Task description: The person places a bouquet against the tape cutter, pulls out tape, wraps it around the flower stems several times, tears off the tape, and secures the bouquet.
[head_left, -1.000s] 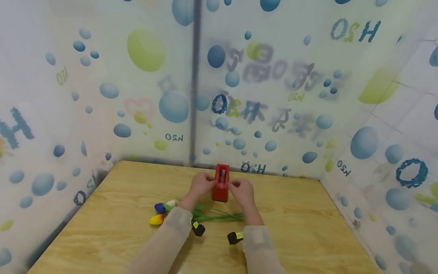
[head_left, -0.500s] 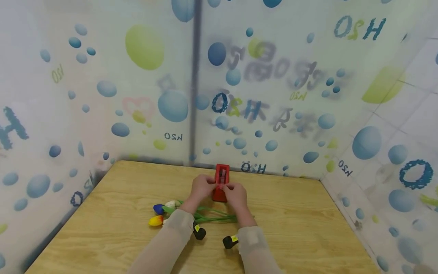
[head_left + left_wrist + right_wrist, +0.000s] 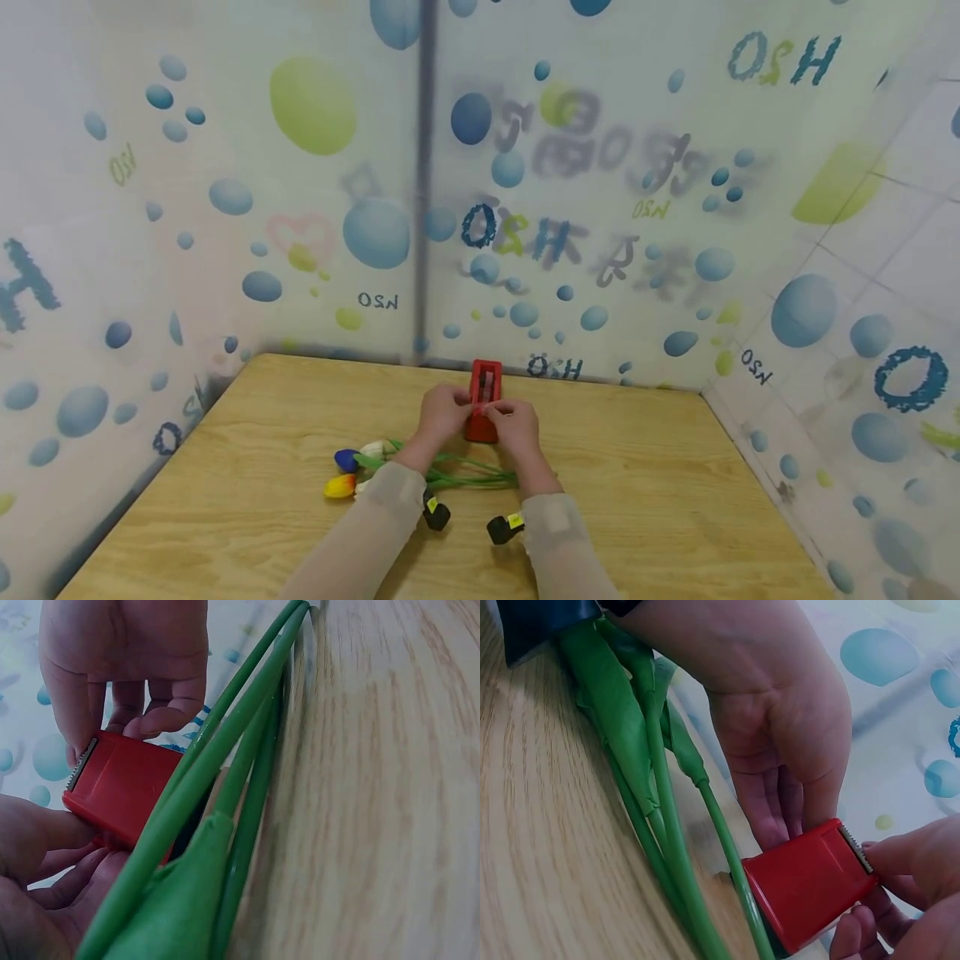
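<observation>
A red tape dispenser [image 3: 482, 427] stands near the table's back edge, a roll visible in its open top. Its serrated metal cutter [image 3: 82, 761] faces up in the left wrist view. My left hand [image 3: 441, 412] grips the dispenser's left side, thumb at one end of the cutter. Opposite, my right hand [image 3: 517, 425] holds the right side with curled fingers, its fingertips over the front near the teeth. I cannot tell whether clear tape lies between the fingertips. Artificial tulips with green stems [image 3: 671, 825] lie in front of the dispenser, beneath the wrists.
Blue [image 3: 347, 460] and yellow-orange [image 3: 340, 487] tulip heads lie left of my left forearm, with white blooms beside them. A black wrist camera [image 3: 437, 512] sits under the left cuff, another black camera [image 3: 505, 529] by the right. A patterned wall [image 3: 525, 283] rises behind the wooden table [image 3: 645, 483].
My right hand has moved left, bringing its fingertips from the dispenser's right side onto its front. The left hand has stayed beside the dispenser, and the tulips lie where they were.
</observation>
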A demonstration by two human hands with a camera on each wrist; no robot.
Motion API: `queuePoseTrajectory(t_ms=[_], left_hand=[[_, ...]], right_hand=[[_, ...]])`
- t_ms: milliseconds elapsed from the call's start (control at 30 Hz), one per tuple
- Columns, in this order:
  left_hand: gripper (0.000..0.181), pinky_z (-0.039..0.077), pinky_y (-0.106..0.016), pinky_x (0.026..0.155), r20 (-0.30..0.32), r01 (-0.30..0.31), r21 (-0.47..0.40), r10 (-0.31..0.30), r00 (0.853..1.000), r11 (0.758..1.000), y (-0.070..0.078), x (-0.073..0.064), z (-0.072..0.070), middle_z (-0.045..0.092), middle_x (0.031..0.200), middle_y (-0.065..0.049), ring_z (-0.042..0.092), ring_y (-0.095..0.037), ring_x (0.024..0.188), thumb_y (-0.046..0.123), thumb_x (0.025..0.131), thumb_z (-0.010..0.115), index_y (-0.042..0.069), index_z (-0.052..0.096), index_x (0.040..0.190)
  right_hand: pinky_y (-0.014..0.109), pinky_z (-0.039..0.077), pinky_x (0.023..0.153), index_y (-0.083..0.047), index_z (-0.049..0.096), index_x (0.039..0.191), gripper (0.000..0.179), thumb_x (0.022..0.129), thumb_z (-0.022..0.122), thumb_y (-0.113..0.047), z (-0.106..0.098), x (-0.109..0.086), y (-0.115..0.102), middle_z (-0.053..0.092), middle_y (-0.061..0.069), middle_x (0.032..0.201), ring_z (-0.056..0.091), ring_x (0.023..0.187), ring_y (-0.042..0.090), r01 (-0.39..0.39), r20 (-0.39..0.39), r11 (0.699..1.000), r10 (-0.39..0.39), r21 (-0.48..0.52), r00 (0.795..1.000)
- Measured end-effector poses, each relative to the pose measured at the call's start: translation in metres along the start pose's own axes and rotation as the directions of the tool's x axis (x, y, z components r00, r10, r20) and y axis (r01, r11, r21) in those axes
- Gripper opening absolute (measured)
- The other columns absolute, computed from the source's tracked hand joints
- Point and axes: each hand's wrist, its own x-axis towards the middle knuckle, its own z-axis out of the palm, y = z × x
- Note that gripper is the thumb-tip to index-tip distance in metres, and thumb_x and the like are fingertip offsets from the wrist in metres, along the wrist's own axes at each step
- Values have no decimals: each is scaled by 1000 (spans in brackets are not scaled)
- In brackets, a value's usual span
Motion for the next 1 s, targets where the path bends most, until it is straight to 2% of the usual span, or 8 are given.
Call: queuePoseTrajectory(t_ms=[200,300,500,667,800,1000], left_hand=[[13,65,-46,88,1,-5,-3,5,1000,1000,-2,0,-1,82,101,-12,75,-31,99,14,94,82,3,84,101],[13,65,-46,86,0,-6,-6,6,1000,1000,-2,1,-1,82,100,-12,76,-31,98,14,94,82,3,84,101],[12,65,-46,87,14,6,-12,-6,1000,1000,-3,1,0,82,101,-11,75,-30,99,12,94,81,4,84,101],[11,65,-44,85,24,-12,-21,13,1000,1000,-2,2,3,82,100,-11,75,-29,98,11,93,82,3,84,100],[11,65,-44,84,15,-11,-15,11,1000,1000,-3,1,2,82,99,-11,75,-28,96,13,94,82,4,84,99],[12,65,-45,84,10,-12,-32,13,1000,999,-4,-1,-1,82,98,-11,74,-28,94,15,94,82,3,84,97]], right_hand=[[43,63,92,-2,82,107,18,103,70,-14,-1,-2,-10,78,16,113,70,108,29,-38,-30,995,41,92,999],[42,62,91,-1,82,106,17,102,70,-13,-3,-3,-15,78,17,112,70,107,30,-37,-58,994,44,107,997],[31,59,78,0,82,102,16,101,72,-13,-5,-4,-18,79,15,103,69,94,24,-63,-82,994,70,84,994],[22,50,61,3,81,98,17,100,73,-12,-8,-6,-20,74,9,84,60,73,15,-79,-74,991,87,111,993],[17,48,54,5,78,97,17,102,70,-9,-6,-8,-24,68,2,72,56,62,9,-134,-29,970,142,203,989],[15,47,51,5,75,100,17,104,65,-9,-2,-12,-27,67,-1,69,56,59,6,-223,33,921,225,319,974]])
